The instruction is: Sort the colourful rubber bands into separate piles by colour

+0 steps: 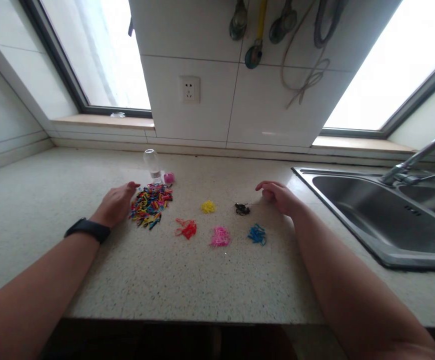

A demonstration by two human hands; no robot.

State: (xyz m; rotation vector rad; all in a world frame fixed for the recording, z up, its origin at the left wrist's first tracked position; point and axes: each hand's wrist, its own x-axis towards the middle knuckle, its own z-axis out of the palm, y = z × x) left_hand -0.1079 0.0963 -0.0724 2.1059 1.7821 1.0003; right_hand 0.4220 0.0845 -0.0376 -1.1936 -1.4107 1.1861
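We're resting our left hand (115, 204) palm-down, fingers loose, grasping nothing, touching the mixed pile of coloured bands (150, 204) on the counter (52, 200). Our right hand (277, 195) is lying relaxed and empty near the black bands (242, 209).

Faucet (420, 157) spout — cut off right

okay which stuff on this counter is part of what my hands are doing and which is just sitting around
In use: mixed band pile, red, yellow, pink, blue, black piles, left hand, right hand.
Lying about: sink, faucet, socket, hanging utensils.
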